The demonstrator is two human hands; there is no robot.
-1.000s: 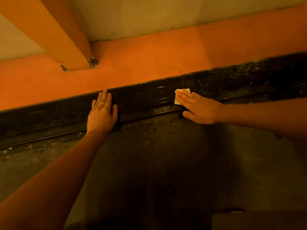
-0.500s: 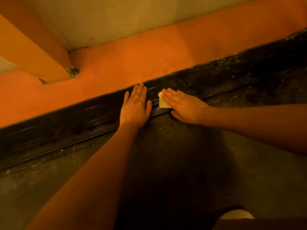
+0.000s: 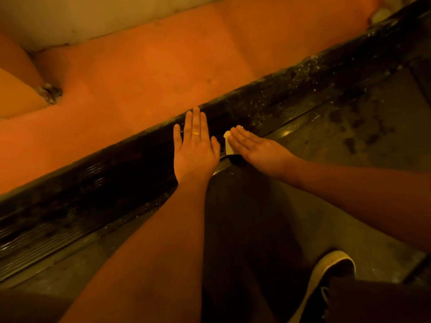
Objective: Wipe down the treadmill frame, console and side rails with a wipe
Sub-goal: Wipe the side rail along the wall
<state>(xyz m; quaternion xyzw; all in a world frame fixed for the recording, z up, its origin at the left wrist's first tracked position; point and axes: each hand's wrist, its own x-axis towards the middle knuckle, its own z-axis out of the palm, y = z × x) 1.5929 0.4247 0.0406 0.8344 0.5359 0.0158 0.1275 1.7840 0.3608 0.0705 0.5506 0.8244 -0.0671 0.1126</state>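
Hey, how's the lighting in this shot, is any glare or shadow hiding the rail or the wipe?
Head view: dim, with a strong orange cast; the wipe shows pale under the right hand; the side rail glints with small specks beyond that hand and goes near black past the left hand; deep shadow lies below the forearms on the deck.

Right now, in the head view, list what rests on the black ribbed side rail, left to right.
Flat left hand wearing a gold ring → small pale folded wipe → flat right hand pressing on that wipe.
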